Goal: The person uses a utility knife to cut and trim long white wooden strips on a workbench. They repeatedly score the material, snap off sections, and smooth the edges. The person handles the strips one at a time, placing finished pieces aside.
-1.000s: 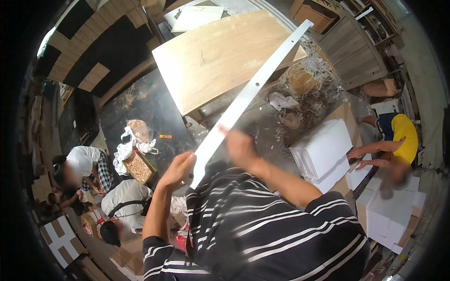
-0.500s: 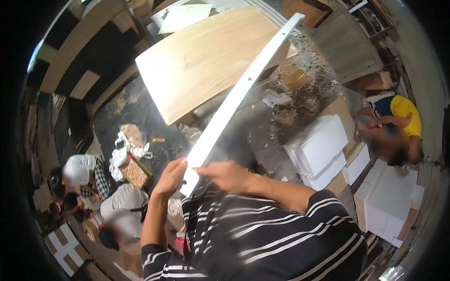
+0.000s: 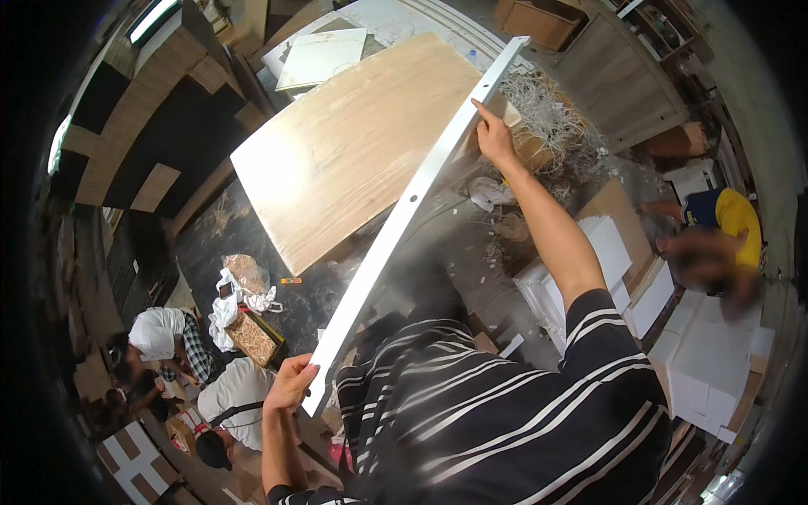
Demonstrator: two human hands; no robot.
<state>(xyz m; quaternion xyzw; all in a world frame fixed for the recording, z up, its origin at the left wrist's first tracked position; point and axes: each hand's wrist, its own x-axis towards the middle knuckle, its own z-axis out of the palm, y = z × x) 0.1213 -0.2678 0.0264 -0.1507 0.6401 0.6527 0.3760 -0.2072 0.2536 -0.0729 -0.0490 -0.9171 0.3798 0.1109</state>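
A long, narrow white board strip [image 3: 376, 257] with several dark holes along its face slants from near my body up to the far right, above a pale wood-grain panel [image 3: 362, 139]. My left hand [image 3: 289, 383] is closed on the strip's near end, thumb on its face beside the last hole. With the arm stretched out, my right hand [image 3: 495, 139] is at the strip's far part. Its index finger lies on the strip's edge near a hole, and the other fingers are curled, partly hidden.
Stacked white boards [image 3: 551, 290] stand on the right, near a person in yellow [image 3: 730, 223]. Two people [image 3: 244, 391] crouch at the lower left, near a box of small wooden dowels [image 3: 255, 335]. Tangled pale shreds [image 3: 551, 114] lie beyond my right hand.
My right hand has moved from the strip's near end, beside my left hand, out to its far part. My left hand and the near end have come closer to my body.
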